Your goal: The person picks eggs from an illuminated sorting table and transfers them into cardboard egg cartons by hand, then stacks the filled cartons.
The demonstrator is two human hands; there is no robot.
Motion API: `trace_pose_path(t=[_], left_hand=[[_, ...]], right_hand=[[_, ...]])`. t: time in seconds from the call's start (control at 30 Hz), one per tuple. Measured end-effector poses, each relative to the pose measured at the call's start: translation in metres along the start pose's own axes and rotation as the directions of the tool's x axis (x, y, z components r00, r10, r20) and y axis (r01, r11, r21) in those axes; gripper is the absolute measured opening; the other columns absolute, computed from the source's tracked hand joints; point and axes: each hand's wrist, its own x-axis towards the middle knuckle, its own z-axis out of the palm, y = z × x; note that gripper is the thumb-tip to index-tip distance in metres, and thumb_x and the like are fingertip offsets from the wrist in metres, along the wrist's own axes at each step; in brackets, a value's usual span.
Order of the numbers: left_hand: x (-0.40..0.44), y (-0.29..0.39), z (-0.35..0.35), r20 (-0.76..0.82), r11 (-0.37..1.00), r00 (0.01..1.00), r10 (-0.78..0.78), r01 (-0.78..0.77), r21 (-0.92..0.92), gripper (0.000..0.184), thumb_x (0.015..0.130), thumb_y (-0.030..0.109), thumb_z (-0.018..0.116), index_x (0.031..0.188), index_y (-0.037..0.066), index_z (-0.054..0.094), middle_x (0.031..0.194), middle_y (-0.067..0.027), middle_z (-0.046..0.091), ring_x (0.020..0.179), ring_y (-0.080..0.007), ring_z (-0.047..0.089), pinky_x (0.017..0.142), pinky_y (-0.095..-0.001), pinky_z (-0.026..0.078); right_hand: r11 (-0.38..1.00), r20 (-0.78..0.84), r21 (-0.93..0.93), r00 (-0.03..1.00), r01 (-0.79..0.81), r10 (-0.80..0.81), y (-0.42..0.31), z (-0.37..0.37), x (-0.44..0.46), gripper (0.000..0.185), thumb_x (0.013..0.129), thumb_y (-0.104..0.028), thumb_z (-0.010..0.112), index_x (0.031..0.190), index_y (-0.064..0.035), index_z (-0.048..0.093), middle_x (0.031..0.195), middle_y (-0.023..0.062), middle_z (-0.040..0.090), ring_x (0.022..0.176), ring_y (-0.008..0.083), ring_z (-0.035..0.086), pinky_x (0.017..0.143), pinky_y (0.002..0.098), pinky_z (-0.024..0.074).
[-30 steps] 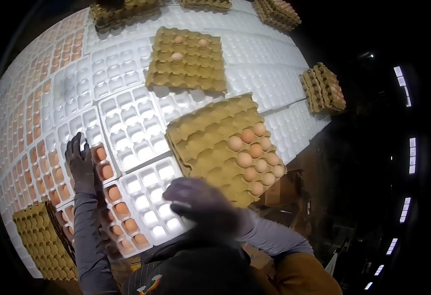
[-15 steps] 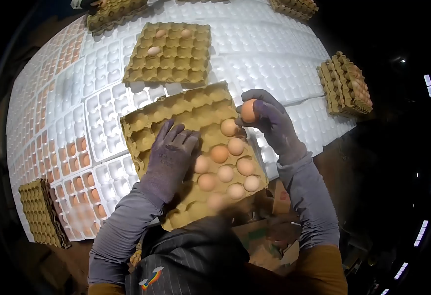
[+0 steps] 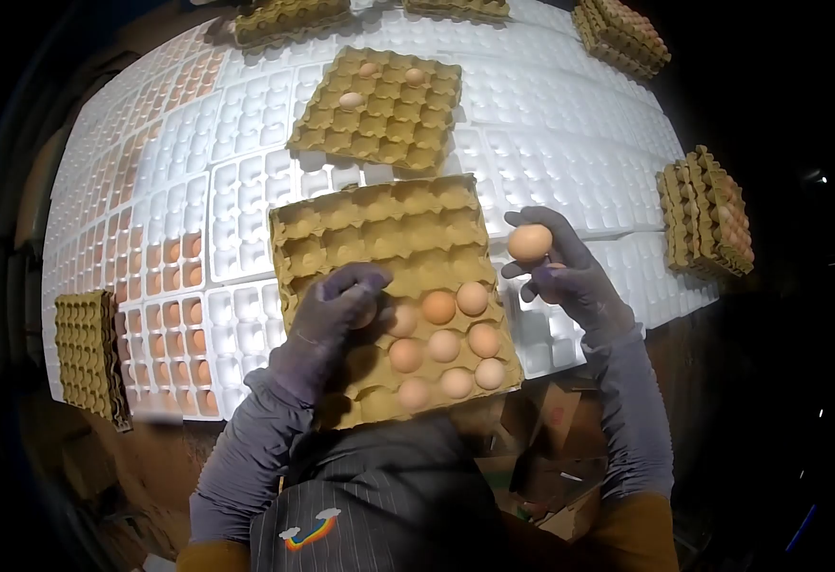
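A brown pulp egg tray (image 3: 408,234) lies in front of me, with several brown eggs (image 3: 444,345) in its nearer right cups. Over the tray's left side, my left hand (image 3: 327,319), in a purple-grey glove, is curled round an egg (image 3: 364,315) that its fingers partly hide. My right hand (image 3: 580,281), gloved alike, is raised just beyond the tray's right edge. Its fingertips hold up a brown egg (image 3: 530,243), and a second egg (image 3: 553,276) shows partly in the palm.
Behind stands another pulp tray (image 3: 379,114) with 3 eggs on it. White moulded trays (image 3: 570,157) cover the table, those at the left holding eggs. Stacked pulp trays stand at the left (image 3: 84,353), the right (image 3: 703,214) and the far edge (image 3: 618,38). Cardboard boxes (image 3: 556,419) lie below the table's front edge.
My right hand has picked up an egg from the tray's right side and lifted off. My left hand has curled from flat fingers round an egg. The view has shifted, and the tray sits straighter.
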Motion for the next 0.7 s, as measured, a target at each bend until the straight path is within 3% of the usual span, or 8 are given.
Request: trace_pose_path(t=[0.07,0.2,0.33,0.37,0.4,0.5,0.57,0.7], left_hand=[[-0.007,-0.006,0.014,0.15,0.49,0.909,0.388,-0.341,0.802,0.036,0.092,0.03,0.07,0.113,0.002,0.064,0.119,-0.0145,0.057,0.106,-0.0314,0.063,0.091,-0.041,0.054],[-0.006,-0.037,0.024,0.272,-0.21,0.87,0.411,-0.2,0.957,0.036,0.087,0.029,0.068,0.114,0.004,0.064,0.129,-0.0165,0.052,0.114,-0.0342,0.056,0.089,-0.0467,0.05],[0.007,-0.027,0.025,0.26,-0.199,0.94,0.22,-0.217,0.956,0.038,0.089,0.029,0.065,0.111,-0.002,0.066,0.131,-0.0183,0.054,0.109,-0.0336,0.058,0.082,-0.045,0.051],[0.004,-0.026,0.017,0.219,0.023,0.929,0.299,-0.237,0.971,0.044,0.088,0.034,0.069,0.11,-0.003,0.065,0.129,-0.0191,0.055,0.107,-0.0327,0.06,0.082,-0.0459,0.051],[0.015,-0.045,0.006,0.163,0.253,0.833,0.529,-0.338,0.907,0.033,0.087,0.033,0.07,0.095,0.001,0.071,0.106,-0.0159,0.066,0.091,-0.0271,0.067,0.077,-0.0413,0.054],[-0.003,-0.012,0.0,0.185,0.955,0.969,0.161,-0.2,0.218,0.031,0.089,0.027,0.066,0.102,-0.002,0.066,0.097,-0.0149,0.066,0.076,-0.0206,0.065,0.066,-0.0343,0.054],[-0.022,-0.003,0.01,0.24,0.962,0.939,0.248,-0.209,-0.178,0.037,0.093,0.025,0.064,0.122,0.005,0.058,0.1,-0.0059,0.066,0.077,-0.0109,0.062,0.069,-0.0265,0.05],[0.003,-0.017,0.047,0.336,0.222,0.792,0.51,-0.499,0.838,0.026,0.093,0.024,0.063,0.114,0.009,0.065,0.132,-0.0166,0.049,0.108,-0.0373,0.059,0.088,-0.0468,0.052]], right_hand=[[0.813,0.044,-0.574,0.995,0.102,-0.093,0.012,0.001,0.005,0.05,0.085,-0.019,0.075,0.131,-0.014,0.058,0.133,0.0082,0.055,0.107,0.0232,0.068,0.084,0.0344,0.0578],[-0.257,0.39,-0.908,0.892,0.331,-0.228,0.047,0.02,0.014,0.045,0.073,-0.027,0.082,0.113,-0.0162,0.066,0.138,0.012,0.052,0.111,0.0335,0.059,0.087,0.0431,0.0539],[-0.032,0.29,-0.952,0.868,0.303,-0.402,0.057,0.008,0.011,0.047,0.066,-0.016,0.088,0.11,-0.0093,0.07,0.143,0.0148,0.053,0.11,0.0333,0.061,0.09,0.0402,0.0539],[0.415,-0.089,-0.91,0.98,-0.007,-0.177,0.036,0.026,0.001,0.048,0.069,-0.011,0.085,0.114,-0.0079,0.069,0.142,0.0114,0.053,0.106,0.0258,0.063,0.083,0.0343,0.0538],[0.509,0.009,-0.834,0.928,0.212,-0.372,0.062,-0.012,0.005,0.044,0.08,-0.013,0.078,0.121,-0.0043,0.066,0.141,0.0065,0.053,0.097,0.0176,0.063,0.071,0.028,0.0517],[0.984,-0.118,0.175,0.992,-0.016,0.037,0.073,-0.04,-0.013,0.06,0.1,-0.049,0.056,0.139,-0.0033,0.052,0.137,0.0072,0.055,0.096,0.0234,0.064,0.063,0.0271,0.0513],[0.802,0.17,0.592,0.985,-0.082,-0.025,0.083,-0.044,-0.023,0.053,0.103,-0.047,0.048,0.145,-0.0143,0.048,0.154,0.0084,0.04,0.125,0.0343,0.048,0.08,0.0411,0.0549],[0.856,0.053,0.516,0.996,0.031,-0.068,0.073,0.01,-0.045,0.049,0.097,-0.025,0.053,0.143,-0.0165,0.038,0.156,0.0155,0.036,0.134,0.0425,0.046,0.09,0.0499,0.0575]])
